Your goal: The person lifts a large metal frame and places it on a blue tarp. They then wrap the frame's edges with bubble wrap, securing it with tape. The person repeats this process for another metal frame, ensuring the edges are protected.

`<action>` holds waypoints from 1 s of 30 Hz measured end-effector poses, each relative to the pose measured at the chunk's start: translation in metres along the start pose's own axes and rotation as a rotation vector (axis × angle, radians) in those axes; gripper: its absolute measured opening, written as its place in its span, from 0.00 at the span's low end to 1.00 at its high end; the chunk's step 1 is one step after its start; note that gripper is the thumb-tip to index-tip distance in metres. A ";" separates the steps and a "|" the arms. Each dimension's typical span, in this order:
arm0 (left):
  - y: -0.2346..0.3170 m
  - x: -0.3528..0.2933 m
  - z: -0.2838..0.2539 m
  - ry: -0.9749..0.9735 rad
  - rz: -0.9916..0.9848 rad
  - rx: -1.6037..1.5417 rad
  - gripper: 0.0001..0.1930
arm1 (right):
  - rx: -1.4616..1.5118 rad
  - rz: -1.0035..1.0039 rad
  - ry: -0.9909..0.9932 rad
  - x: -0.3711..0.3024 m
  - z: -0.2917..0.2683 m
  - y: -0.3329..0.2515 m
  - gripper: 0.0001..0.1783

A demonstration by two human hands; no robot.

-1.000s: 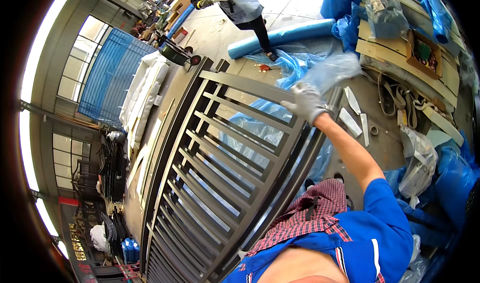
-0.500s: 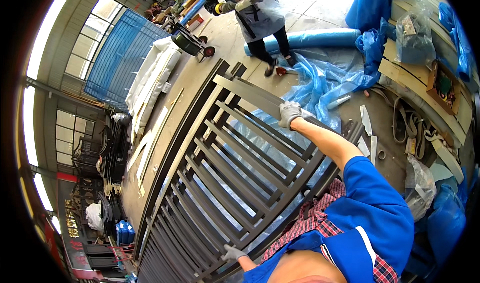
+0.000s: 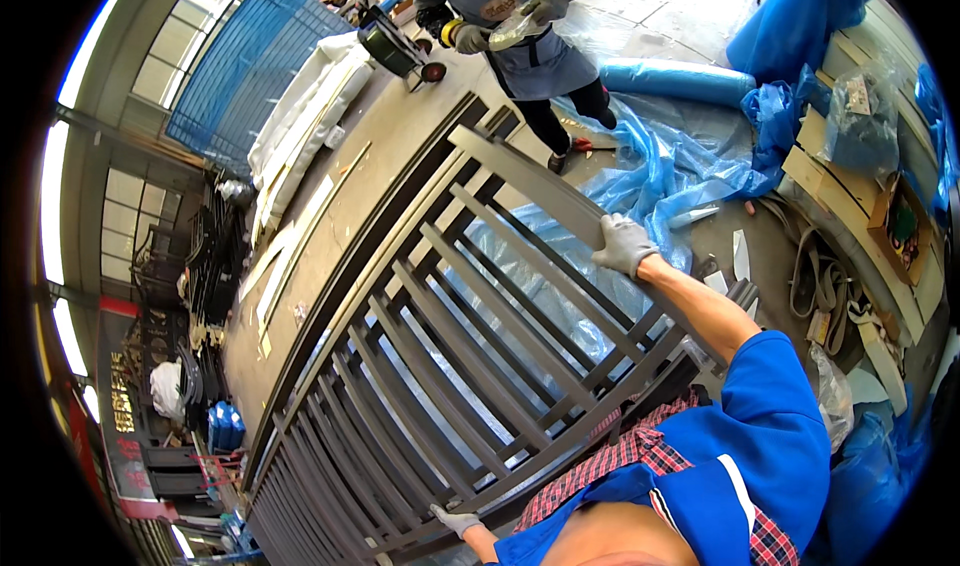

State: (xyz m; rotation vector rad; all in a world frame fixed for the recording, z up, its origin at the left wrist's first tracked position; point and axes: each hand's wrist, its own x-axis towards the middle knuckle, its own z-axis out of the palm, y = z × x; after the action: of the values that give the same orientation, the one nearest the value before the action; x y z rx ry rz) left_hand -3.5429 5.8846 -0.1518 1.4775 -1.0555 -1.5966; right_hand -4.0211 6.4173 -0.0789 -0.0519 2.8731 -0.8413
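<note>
A long dark grey metal railing panel [image 3: 545, 204] with many parallel bars spans the middle of the view. My right hand [image 3: 625, 244], in a grey work glove, is wrapped over the wide flat bar at its far end. Down at the near rail, my left hand [image 3: 455, 519], gloved too, grips the rail's edge; part of its fingers is hidden. Beneath and beyond this panel lie further dark metal rails [image 3: 420, 171]. Blue plastic film [image 3: 580, 318] shows through the gaps between the bars.
A co-worker [image 3: 545, 61] in a grey apron and gloves stands beyond the far end, holding clear film. A blue film roll [image 3: 680, 81] lies behind. Straps [image 3: 815, 271] and a box [image 3: 897, 228] are at right. A wheeled cart [image 3: 398, 51] and white-wrapped bundle [image 3: 310, 116] stand at far left.
The panel's far end and my right hand have shifted to the right in the view. The co-worker appears nearer, both hands now at the clear film. My left hand stays on the near rail.
</note>
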 end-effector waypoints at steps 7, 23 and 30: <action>-0.034 0.016 -0.002 0.062 -0.049 -0.049 0.22 | -0.062 0.018 0.017 0.007 0.004 0.019 0.33; -0.010 -0.053 0.042 -0.071 0.096 0.322 0.30 | 0.482 0.105 0.762 -0.127 -0.200 0.202 0.12; -0.010 -0.077 0.068 -0.131 0.323 0.659 0.31 | 0.759 0.566 0.817 -0.265 -0.149 0.266 0.14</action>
State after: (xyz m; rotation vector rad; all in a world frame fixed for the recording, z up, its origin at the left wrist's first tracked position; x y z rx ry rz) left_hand -3.6026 5.9656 -0.1279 1.5029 -1.9166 -1.1756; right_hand -3.7796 6.7406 -0.0639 1.3759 2.6186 -2.0469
